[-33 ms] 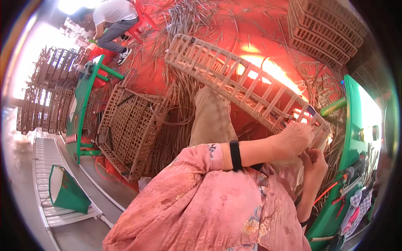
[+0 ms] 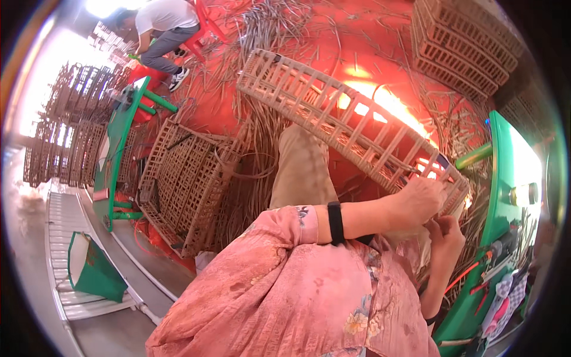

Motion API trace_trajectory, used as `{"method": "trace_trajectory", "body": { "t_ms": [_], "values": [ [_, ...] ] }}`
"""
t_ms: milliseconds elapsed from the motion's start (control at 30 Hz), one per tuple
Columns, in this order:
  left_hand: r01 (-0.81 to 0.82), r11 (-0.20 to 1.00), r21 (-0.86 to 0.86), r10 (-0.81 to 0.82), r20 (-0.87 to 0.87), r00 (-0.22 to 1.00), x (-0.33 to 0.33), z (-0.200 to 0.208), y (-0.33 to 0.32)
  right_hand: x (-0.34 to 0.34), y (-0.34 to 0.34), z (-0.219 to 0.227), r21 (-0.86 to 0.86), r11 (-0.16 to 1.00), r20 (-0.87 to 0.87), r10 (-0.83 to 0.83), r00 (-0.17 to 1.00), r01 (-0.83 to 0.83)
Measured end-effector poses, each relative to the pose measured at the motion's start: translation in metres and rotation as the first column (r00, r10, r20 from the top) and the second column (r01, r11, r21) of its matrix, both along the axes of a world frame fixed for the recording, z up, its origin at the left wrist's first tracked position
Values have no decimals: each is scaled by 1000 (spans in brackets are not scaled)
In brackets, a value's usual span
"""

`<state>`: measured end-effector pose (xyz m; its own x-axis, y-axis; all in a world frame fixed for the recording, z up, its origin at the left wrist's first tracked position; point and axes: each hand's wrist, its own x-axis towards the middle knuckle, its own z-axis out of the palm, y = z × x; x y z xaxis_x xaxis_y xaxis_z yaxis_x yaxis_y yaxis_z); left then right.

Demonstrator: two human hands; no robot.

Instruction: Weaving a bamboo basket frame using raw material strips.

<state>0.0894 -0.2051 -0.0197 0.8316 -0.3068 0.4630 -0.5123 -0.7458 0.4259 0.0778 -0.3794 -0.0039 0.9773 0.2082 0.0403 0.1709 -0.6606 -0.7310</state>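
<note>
A long, open-slatted woven basket frame lies tilted across my lap, running from the upper middle down to the right. At its lower right end, my left hand is closed over the rim, knuckles up, with a black band on the forearm. Just below it, my right hand is bent inward, thumb and fingers drawn together close to the same corner. Whatever lies between those fingertips is too small or hidden to make out.
To the left a brown woven basket leans beside a green bench. Another green bench stands at right, tools and cloth along its near end. Stacked baskets rise at upper right. Loose strips litter the red floor; a seated person works at upper left.
</note>
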Motion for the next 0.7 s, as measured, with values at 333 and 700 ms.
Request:
{"method": "trace_trajectory", "body": {
  "t_ms": [333,700],
  "values": [
    [69,986,-154,-81,-71,994,1,-4,-10,-5,-10,5,-226,974,212,41,976,8],
    [45,966,-256,-94,-180,979,-3,13,8,-8,16,13,-205,976,144,-49,988,78]
  ]
}}
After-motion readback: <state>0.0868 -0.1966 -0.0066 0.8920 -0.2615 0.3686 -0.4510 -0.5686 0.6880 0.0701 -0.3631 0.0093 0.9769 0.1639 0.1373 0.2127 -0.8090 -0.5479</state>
